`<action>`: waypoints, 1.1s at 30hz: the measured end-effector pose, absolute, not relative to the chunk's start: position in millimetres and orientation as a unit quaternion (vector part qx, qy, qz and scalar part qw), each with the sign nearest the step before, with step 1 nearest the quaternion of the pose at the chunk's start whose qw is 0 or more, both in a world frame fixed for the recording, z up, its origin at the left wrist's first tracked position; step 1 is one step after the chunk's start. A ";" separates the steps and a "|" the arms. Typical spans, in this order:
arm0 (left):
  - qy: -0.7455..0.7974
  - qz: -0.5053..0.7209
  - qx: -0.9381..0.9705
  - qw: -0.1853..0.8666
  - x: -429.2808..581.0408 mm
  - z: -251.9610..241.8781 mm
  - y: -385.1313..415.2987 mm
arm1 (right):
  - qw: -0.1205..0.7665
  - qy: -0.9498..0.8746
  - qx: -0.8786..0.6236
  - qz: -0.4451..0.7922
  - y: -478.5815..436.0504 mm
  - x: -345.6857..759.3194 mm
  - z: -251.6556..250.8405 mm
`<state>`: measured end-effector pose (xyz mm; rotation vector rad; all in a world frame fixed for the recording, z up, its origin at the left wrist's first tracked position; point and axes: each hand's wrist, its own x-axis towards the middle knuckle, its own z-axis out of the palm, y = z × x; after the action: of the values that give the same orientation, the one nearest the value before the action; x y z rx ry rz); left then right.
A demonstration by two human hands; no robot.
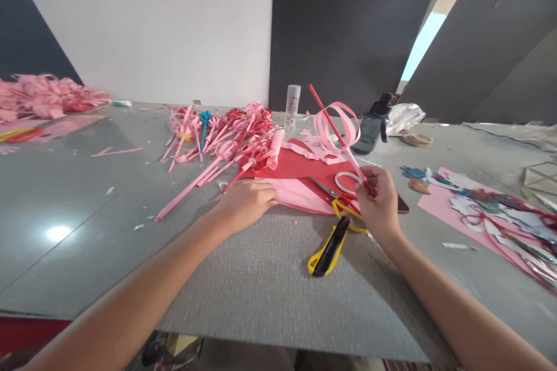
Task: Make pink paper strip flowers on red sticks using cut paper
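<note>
My right hand [378, 200] is closed around the lower part of a paper flower [342, 133], which has curled pink strips and a red stick leaning up to the left. On the left edge of a pink paper sheet [298, 194], my left hand [248, 204] rests with its fingers together and bent. Its fingertips are partly hidden, so what they grip does not show. Between the hands, scissors [326, 188] and a yellow-handled tool [348, 208] lie on red paper [289, 162]. A yellow and black box cutter [329, 248] lies in front of them.
Several finished paper flowers [226, 133] are heaped behind my left hand. A clear tube [292, 107] stands at the back, with a dark bottle [369, 127] to its right. A pink sheet [444, 197] with cut-outs lies far right; another pink heap [43, 95] is far left.
</note>
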<state>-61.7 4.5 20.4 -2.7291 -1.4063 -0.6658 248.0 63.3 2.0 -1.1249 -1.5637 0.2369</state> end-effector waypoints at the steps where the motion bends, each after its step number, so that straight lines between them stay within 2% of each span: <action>1: -0.449 -0.219 -0.866 -0.012 -62.1 20.3 4.6 | 0.563 -0.666 -0.479 0.101 62.8 247.7 2.4; 5: -0.483 -0.234 -0.843 -0.042 -64.4 15.9 5.4 | 0.555 -0.672 -0.480 0.102 60.8 246.8 3.9; 12: -0.525 -0.252 -0.813 0.014 -73.0 11.3 12.3 | 0.529 -0.691 -0.481 0.110 64.0 248.3 -1.7; 20: -0.507 -0.289 -0.812 0.024 -81.0 7.8 17.8 | 0.516 -0.699 -0.480 0.118 64.6 248.1 -3.5; 22: -0.490 -0.299 -0.817 0.054 -81.7 9.3 16.8 | 0.515 -0.700 -0.480 0.118 64.2 248.0 -2.6; 27: -0.388 -0.397 -0.803 0.216 -78.9 20.4 9.2 | 0.518 -0.698 -0.481 0.115 64.2 249.4 -1.4; 30: -0.365 -0.445 -0.784 0.233 -75.6 23.6 6.8 | 0.512 -0.702 -0.481 0.117 65.1 249.8 -2.9; 33: -0.399 -0.456 -0.770 0.200 -71.6 20.0 8.3 | 0.496 -0.715 -0.479 0.116 66.0 249.7 -4.8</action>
<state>-71.6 8.3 20.0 -2.1522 -1.1145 -1.2744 249.7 66.0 -4.8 -1.1617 -1.7314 0.2819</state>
